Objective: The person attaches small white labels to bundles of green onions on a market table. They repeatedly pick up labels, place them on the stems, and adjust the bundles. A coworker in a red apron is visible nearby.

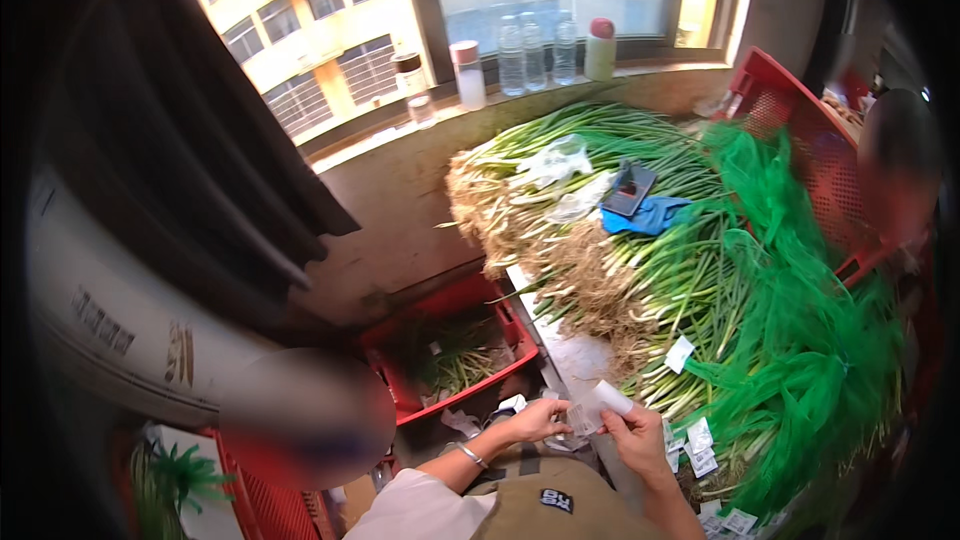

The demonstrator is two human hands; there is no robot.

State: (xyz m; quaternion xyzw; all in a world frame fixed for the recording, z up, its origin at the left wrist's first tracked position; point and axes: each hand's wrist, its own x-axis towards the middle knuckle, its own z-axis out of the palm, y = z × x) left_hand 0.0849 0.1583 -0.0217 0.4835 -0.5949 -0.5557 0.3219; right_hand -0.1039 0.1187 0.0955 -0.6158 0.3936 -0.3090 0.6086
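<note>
My right hand [636,439] grips a white roll [612,397], with thumb and fingers around its lower end. Close by, my left hand [541,421] pinches a small printed label [579,418] near the roll; whether the two are joined is hard to tell. Beyond my hands, a large heap of green onions [675,255] with roots covers the table, partly under green netting [795,360]. Several small printed labels [701,446] lie beside my right forearm, and a single white tag [679,354] rests on the onions.
A phone [630,187] and blue cloth or plastic [649,217] lie on the heap. Bottles [511,56] line the windowsill. A red crate [465,394] with onion pieces stands left of the table edge; another red crate [795,135] leans at the right. A blurred shape hides part of the lower left.
</note>
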